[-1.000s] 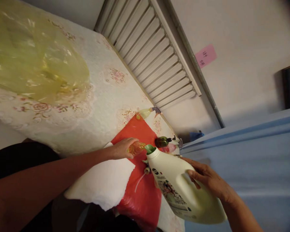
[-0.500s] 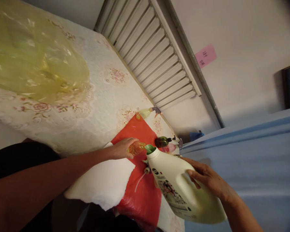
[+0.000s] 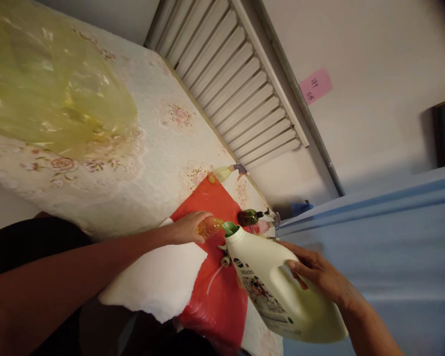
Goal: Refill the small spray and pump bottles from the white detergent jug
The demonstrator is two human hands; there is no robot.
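Note:
My left hand (image 3: 193,226) is closed around a small clear bottle (image 3: 209,228) with a yellow-orange tint, above a red plastic sheet (image 3: 211,198). My right hand (image 3: 311,267) grips the handle of a large pale-green detergent jug (image 3: 267,277). The jug is tilted, and its green spout (image 3: 230,228) meets or nearly meets the small bottle's mouth. Whether liquid is flowing I cannot tell. Beneath the jug's neck lies a spray trigger head (image 3: 226,260) with a thin tube. A white paper towel (image 3: 159,282) lies under my left forearm.
A yellowish spray bottle (image 3: 224,174), a dark green bottle (image 3: 249,217) and a pink bottle (image 3: 259,227) are beyond my hands. A yellow plastic bag (image 3: 59,89) covers the left of the floral tablecloth (image 3: 152,123). A radiator (image 3: 230,74) and a blue curtain (image 3: 393,247) border the table.

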